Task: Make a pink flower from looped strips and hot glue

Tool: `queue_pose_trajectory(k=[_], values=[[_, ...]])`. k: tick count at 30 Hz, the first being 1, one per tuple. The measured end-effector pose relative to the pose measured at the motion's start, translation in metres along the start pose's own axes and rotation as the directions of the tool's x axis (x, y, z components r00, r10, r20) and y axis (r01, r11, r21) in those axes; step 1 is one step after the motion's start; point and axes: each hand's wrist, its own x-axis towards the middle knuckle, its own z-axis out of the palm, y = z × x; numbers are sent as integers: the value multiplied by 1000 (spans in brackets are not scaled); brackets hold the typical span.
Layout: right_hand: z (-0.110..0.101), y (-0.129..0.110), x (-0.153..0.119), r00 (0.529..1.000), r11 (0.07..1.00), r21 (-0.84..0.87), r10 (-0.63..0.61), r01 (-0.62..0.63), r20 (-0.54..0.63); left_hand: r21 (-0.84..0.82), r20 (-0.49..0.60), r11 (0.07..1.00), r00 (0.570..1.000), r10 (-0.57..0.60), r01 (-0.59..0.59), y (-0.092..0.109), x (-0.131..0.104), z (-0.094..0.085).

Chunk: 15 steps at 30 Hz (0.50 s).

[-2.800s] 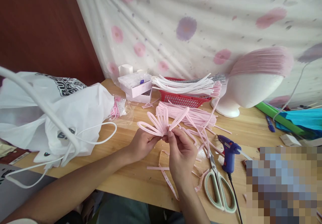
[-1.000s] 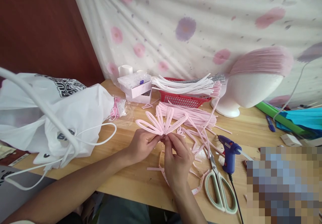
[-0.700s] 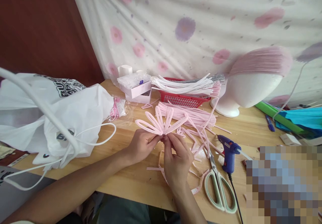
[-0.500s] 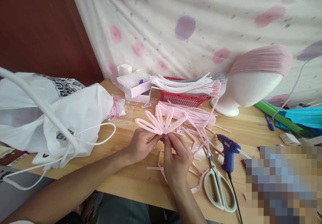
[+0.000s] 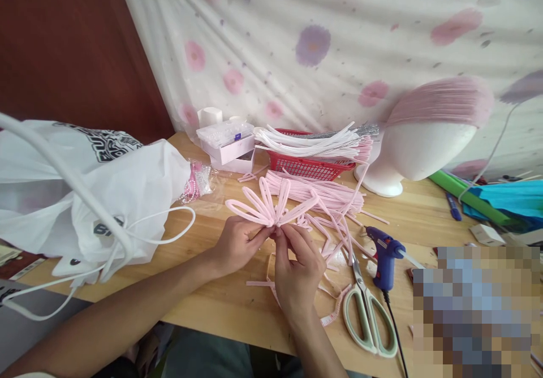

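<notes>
Loops of pink fuzzy stem, five that I can count, fan upward from one gathered base, making a flower shape [image 5: 275, 219] held between the fingertips of both hands. The left hand [image 5: 240, 245] pinches the base from the left, and the right hand [image 5: 299, 270] pinches it from the right with thumb and fingers. The two hands nearly meet just below the loops, above the wooden table [image 5: 220, 310].

Just beyond the flower shape lies one bundle of pink stems [image 5: 322, 192], with loose pink stems too tangled to count spilling to its right. Near the right hand is one printed tape [image 5: 337, 307], partly hidden. To the right of that hand are one pair of scissors [image 5: 360, 280] with pale green handles, and one blue glue gun [image 5: 385, 259].

Behind the bundle stands one red basket [image 5: 309, 168] with white stems [image 5: 309, 143] heaped across it. Two pale boxes [image 5: 227, 153] are stacked to its left, with one clear case [image 5: 224, 134] on top. To its right is one white head form [image 5: 428, 149] wearing a pink covering [image 5: 441, 103]. Farther right lies one blue marker [image 5: 453, 207].
</notes>
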Motion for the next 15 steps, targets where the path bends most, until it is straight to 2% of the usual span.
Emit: queue_pose_trajectory(k=[15], values=[[0, 2, 0, 1000, 1000, -28, -7, 7, -21, -43, 90, 999, 996, -15, 19, 3, 2, -2]])
